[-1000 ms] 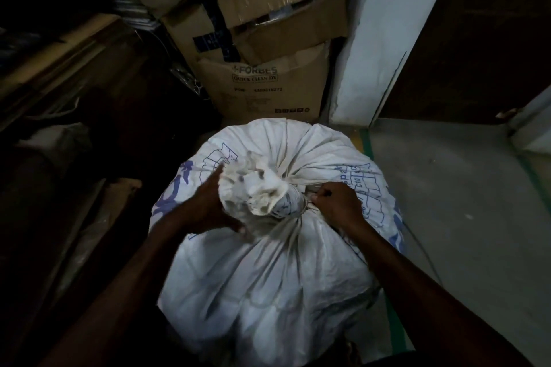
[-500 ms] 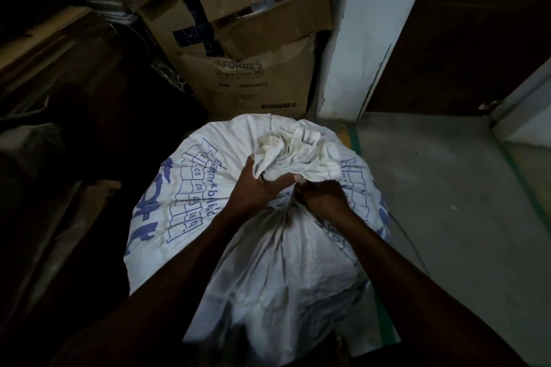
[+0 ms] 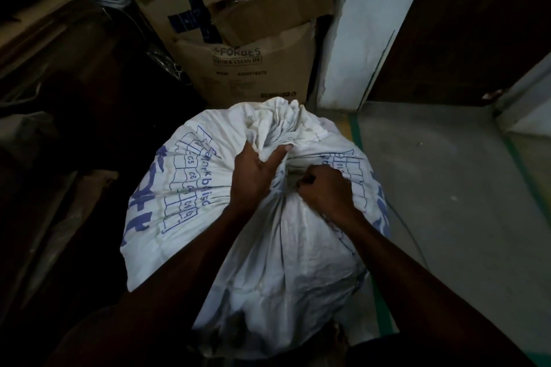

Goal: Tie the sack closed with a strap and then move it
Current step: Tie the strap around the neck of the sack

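You are looking down from your own head at a large white woven sack [image 3: 268, 247] printed with blue lettering and grid marks. It stands on the grey concrete floor [image 3: 447, 202] directly in front of you, between your two forearms, its long axis running from near your feet up and away toward a stack of cardboard boxes [image 3: 253, 68] just behind it. The gathered neck [image 3: 286, 128] sits at the far, upper end, leaning away from you toward the boxes. Your left hand [image 3: 253, 176] is wrapped around the base of that neck from the left, thumb across the bunched cloth, gripping it firmly. Your right hand [image 3: 325, 191] is a closed fist just to the right of the neck, pressed against the sack; it seems to pinch something thin, probably the strap, but the strap itself is too dark and small to make out. Both hands sit almost side by side at the neck, the left slightly farther forward. A thin dark line trails over the floor to the right. Judging by this, the tie is being tightened, and the sack has not yet been moved; a white wall corner [image 3: 357, 39] stands to its right.
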`<state>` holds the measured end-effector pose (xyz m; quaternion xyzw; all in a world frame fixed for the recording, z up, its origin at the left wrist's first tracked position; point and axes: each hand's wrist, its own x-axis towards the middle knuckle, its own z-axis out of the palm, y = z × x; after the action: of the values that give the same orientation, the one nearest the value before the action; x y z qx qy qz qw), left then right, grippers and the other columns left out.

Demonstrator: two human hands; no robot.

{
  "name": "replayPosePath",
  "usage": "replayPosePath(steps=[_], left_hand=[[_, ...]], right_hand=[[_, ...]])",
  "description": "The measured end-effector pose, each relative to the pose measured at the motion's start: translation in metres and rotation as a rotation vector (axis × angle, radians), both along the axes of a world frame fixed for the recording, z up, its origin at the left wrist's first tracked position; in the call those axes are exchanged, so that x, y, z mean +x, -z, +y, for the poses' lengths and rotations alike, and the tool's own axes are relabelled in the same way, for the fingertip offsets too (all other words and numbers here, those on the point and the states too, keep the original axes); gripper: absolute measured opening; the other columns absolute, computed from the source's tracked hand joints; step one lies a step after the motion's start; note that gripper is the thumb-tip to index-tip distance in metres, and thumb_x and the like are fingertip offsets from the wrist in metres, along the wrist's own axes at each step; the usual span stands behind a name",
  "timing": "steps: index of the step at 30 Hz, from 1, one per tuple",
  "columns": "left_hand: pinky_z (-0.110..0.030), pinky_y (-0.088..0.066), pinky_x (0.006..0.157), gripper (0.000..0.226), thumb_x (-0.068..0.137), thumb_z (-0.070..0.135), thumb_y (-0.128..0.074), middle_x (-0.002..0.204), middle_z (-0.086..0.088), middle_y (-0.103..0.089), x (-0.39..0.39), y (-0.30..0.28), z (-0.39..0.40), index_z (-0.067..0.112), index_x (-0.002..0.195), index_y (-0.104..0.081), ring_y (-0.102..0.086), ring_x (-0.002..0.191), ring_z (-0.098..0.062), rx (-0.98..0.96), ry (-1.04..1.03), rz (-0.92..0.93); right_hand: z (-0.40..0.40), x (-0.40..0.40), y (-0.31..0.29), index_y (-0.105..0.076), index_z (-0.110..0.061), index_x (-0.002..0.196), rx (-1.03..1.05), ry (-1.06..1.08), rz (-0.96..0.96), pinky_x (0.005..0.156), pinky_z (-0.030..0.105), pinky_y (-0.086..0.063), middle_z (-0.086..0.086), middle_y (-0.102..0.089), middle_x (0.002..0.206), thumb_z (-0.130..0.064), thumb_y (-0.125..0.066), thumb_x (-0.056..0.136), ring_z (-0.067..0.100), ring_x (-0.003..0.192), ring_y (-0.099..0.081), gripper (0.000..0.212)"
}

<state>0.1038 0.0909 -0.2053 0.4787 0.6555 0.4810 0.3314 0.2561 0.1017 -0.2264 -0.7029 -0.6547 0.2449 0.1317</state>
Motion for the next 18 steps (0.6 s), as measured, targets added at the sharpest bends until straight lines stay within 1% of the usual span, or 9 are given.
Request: replayPosePath(steps=[1,2,4,5,8,11,14,16,18], left_hand=[[-0.040,-0.059,0.079,0.102,0.069,0.084,-0.063,0.083,-0.013,-0.073,0.000,0.005,0.002,0.006,0.134,-0.055,-0.071,0.075,-0.024,-0.020,-0.011,0.020],[-0.041,-0.058,0.084,0.104,0.067,0.086,-0.061,0.090,-0.008,-0.075,0.001,0.007,0.003,0.009,0.136,-0.053,-0.071,0.079,-0.020,-0.023,-0.012,0.029],[-0.044,-0.054,0.097,0.108,0.066,0.090,-0.058,0.118,-0.005,-0.073,0.005,0.010,0.004,0.015,0.143,-0.045,-0.070,0.107,-0.021,-0.013,0.020,0.043],[-0.045,-0.053,0.100,0.114,0.064,0.092,-0.056,0.122,-0.006,-0.072,0.005,0.012,0.005,0.015,0.146,-0.041,-0.068,0.113,-0.023,-0.025,0.037,0.050],[-0.048,-0.056,0.093,0.126,0.059,0.096,-0.053,0.104,-0.008,-0.076,0.005,0.011,0.009,0.013,0.152,-0.030,-0.072,0.100,-0.028,-0.074,0.055,0.059],[-0.052,-0.057,0.089,0.119,0.066,0.092,-0.054,0.102,-0.016,-0.074,-0.001,0.013,0.010,0.015,0.152,-0.026,-0.072,0.097,-0.033,-0.066,0.123,0.079],[-0.054,-0.053,0.094,0.106,0.082,0.084,-0.038,0.118,-0.023,-0.067,-0.004,0.018,0.006,0.010,0.155,-0.020,-0.066,0.107,-0.039,-0.025,0.227,0.115],[-0.053,-0.044,0.109,0.100,0.084,0.084,-0.021,0.140,-0.022,-0.056,-0.007,0.022,0.008,0.015,0.156,-0.029,-0.057,0.126,-0.039,-0.084,0.273,0.095],[-0.053,-0.036,0.117,0.105,0.071,0.101,-0.015,0.146,-0.014,-0.054,-0.013,0.031,0.019,0.035,0.148,-0.043,-0.051,0.135,-0.031,-0.244,0.203,-0.184]], right_hand=[[-0.003,-0.002,0.000,-0.070,-0.025,0.093,0.031,-0.020,-0.009,0.100,0.046,-0.044,0.002,-0.071,0.103,-0.039,-0.068,0.077,0.027,0.103,-0.064,0.021],[-0.007,-0.004,-0.003,-0.070,-0.025,0.100,0.056,-0.041,-0.034,0.106,0.048,-0.039,0.001,-0.071,0.107,-0.041,-0.067,0.079,0.026,0.107,-0.063,0.027],[-0.012,-0.008,-0.007,-0.070,-0.026,0.104,0.124,-0.081,-0.110,0.109,0.050,-0.032,-0.001,-0.071,0.108,-0.046,-0.063,0.081,0.024,0.109,-0.062,0.031],[-0.014,-0.010,-0.008,-0.069,-0.027,0.101,0.155,-0.100,-0.165,0.107,0.050,-0.032,-0.002,-0.071,0.106,-0.048,-0.058,0.080,0.025,0.107,-0.063,0.032],[-0.022,-0.017,-0.014,-0.064,-0.023,0.107,0.253,-0.131,-0.260,0.099,0.048,-0.033,0.001,-0.066,0.111,-0.049,-0.047,0.072,0.029,0.109,-0.058,0.047],[-0.019,-0.019,-0.013,-0.059,-0.018,0.114,0.439,-0.140,0.029,0.097,0.045,-0.038,0.002,-0.060,0.112,-0.044,-0.057,0.072,0.026,0.110,-0.055,0.049],[-0.018,-0.031,-0.020,-0.061,-0.022,0.115,0.121,-0.042,0.614,0.102,0.038,-0.046,-0.008,-0.065,0.117,-0.070,-0.053,0.076,0.011,0.113,-0.060,0.062],[-0.018,-0.046,-0.020,-0.055,-0.025,0.117,-0.055,0.021,0.715,0.105,0.036,-0.046,-0.008,-0.064,0.121,-0.089,-0.044,0.068,0.014,0.117,-0.060,0.080],[-0.019,-0.060,-0.015,-0.049,-0.023,0.132,-0.023,0.059,0.744,0.110,0.033,-0.040,0.001,-0.060,0.134,-0.091,-0.034,0.070,0.018,0.126,-0.055,0.093]])
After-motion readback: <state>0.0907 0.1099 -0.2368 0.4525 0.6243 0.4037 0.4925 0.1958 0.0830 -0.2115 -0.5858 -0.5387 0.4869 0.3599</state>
